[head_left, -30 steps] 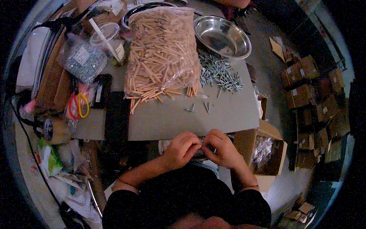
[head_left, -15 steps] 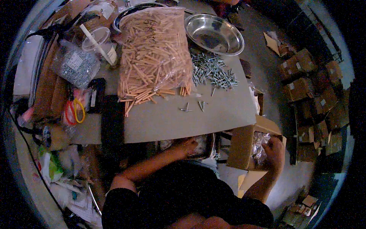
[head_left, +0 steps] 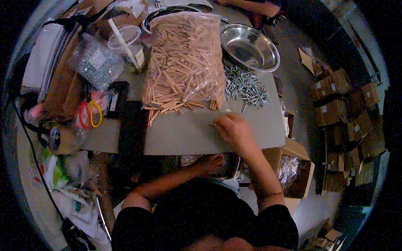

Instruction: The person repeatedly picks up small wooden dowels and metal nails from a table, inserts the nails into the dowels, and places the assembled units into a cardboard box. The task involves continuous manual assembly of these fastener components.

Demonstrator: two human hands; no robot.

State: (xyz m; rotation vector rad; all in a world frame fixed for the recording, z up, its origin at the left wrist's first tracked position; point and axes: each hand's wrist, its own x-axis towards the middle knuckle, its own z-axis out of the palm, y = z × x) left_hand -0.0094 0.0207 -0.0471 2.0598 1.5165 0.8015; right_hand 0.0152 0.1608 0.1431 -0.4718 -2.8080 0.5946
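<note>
My right hand (head_left: 235, 129) is over the table near its front edge, with fingers pinched together at a small metal screw (head_left: 212, 123). Below that edge, my left hand (head_left: 210, 164) is curled closed beside a clear plastic bag (head_left: 188, 160); whatever it may hold is hidden. A large clear bag of wooden dowels (head_left: 184, 62) lies beyond my right hand, some dowels spilling from its near end. To its right is a loose pile of metal screws (head_left: 247, 85).
A steel bowl (head_left: 250, 47) stands behind the screws. At left are a plastic cup (head_left: 127, 44), a bag of small metal parts (head_left: 97, 60) and red-and-yellow-handled scissors (head_left: 91, 114). An open carton (head_left: 286, 167) sits at lower right. Stacked cartons (head_left: 343, 108) stand farther right; another person's arm (head_left: 255, 6) shows at the top.
My right hand has left the open carton and moved left onto the table, where the loose screws were lying. My left hand stays below the table edge. The whole view has shifted slightly.
</note>
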